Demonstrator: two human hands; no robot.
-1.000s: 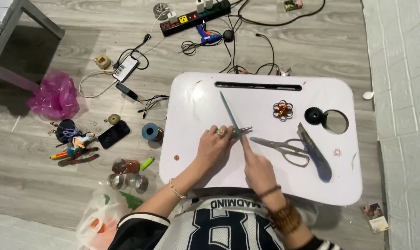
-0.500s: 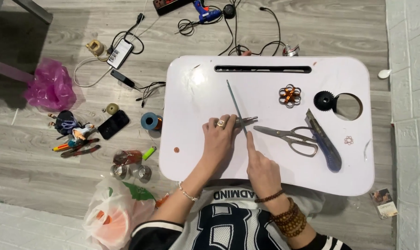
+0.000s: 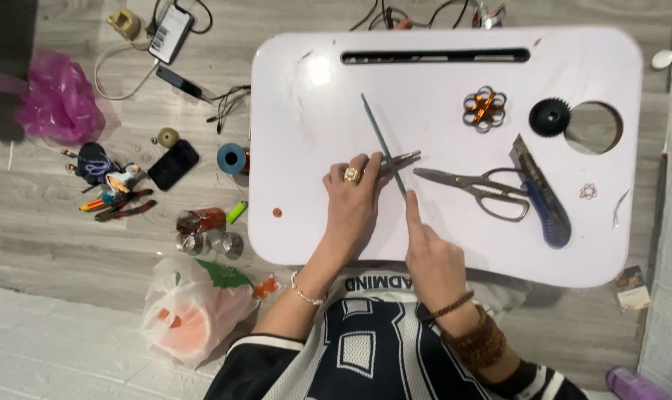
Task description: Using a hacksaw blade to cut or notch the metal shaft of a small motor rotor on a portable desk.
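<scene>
A thin grey strip (image 3: 384, 141) lies slanted on the white tabletop (image 3: 314, 222), running from the middle of it down toward the person's hands. It looks light, narrow and fairly stiff, likely to skid on the smooth surface, so it is best taken near its lower end, where it is already pinned. The left hand (image 3: 353, 200), wearing a ring, lies flat over that lower part with its fingers spread, pressing down rather than closing; its grip holds a small grey pair of pliers (image 3: 403, 159) whose tips stick out to the right, touching the strip. The right hand (image 3: 432, 255) has only the forefinger stretched out, tip against the strip's lower end, the rest curled and holding nothing

Just right of the strip lie steel scissors (image 3: 473, 189), blades pointing at the hands, close enough to get in the way of a sideways move. Beside them is a blue utility knife (image 3: 545, 200). Farther up sit a copper wire flower (image 3: 484, 108) and a black gear (image 3: 549, 116) next to the round hole. On the floor to the left are a blue spool (image 3: 231, 158), a phone (image 3: 173, 164) and a pink bag (image 3: 58, 100)
</scene>
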